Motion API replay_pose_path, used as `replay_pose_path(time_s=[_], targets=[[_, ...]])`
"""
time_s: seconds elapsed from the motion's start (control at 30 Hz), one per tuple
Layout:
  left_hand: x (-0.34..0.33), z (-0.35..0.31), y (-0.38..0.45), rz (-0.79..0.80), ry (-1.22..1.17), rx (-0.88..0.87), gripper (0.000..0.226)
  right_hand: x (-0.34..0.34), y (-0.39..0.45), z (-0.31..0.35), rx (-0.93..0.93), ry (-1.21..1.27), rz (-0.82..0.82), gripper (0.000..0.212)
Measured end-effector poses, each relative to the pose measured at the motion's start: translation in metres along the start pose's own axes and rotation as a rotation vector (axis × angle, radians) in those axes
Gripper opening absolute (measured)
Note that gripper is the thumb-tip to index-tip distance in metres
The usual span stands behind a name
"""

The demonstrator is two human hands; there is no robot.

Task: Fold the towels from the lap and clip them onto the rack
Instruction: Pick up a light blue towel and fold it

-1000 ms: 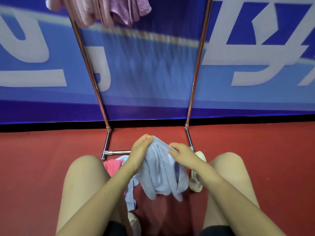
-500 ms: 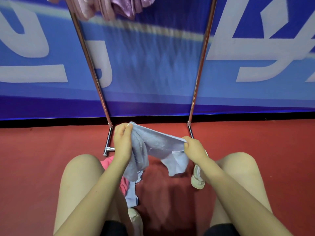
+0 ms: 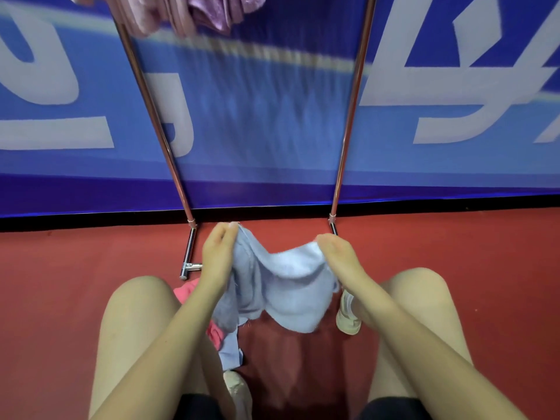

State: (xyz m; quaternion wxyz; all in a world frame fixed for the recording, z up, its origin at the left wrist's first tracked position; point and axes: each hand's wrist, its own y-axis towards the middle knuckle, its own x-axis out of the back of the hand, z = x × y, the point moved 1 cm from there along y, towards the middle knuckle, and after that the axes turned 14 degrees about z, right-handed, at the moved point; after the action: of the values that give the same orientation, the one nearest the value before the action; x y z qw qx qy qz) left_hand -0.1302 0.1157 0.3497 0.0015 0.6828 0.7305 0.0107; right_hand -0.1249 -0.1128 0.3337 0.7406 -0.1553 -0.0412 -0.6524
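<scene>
Both arms are bare from the elbow down; no sleeves, watch or rings are visible on the left hand or the right hand. Legs are bare at the knees. Dark shorts show at the lower edge. Light-coloured shoes are worn.

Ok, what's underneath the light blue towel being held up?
Under the light blue towel held by both hands: red floor, a pink cloth and blue cloth on the left thigh. Anything directly behind it is covered.
</scene>
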Motion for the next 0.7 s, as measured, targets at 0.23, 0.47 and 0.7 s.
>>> replay_pose_path(time_s=[0.23, 0.47, 0.7], targets=[[-0.035, -0.001, -0.010, 0.307, 0.151, -0.080, 0.020, -0.038, -0.012, 0.011, 0.147, -0.139, 0.311, 0.018], [-0.031, 0.008, -0.008, 0.342, 0.255, -0.090, 0.019, -0.042, -0.008, 0.015, 0.193, -0.132, 0.253, 0.022], [-0.025, 0.025, -0.006, 0.665, 0.810, -0.200, 0.042, -0.024, -0.012, 0.031, 0.199, 0.138, 0.217, 0.020]])
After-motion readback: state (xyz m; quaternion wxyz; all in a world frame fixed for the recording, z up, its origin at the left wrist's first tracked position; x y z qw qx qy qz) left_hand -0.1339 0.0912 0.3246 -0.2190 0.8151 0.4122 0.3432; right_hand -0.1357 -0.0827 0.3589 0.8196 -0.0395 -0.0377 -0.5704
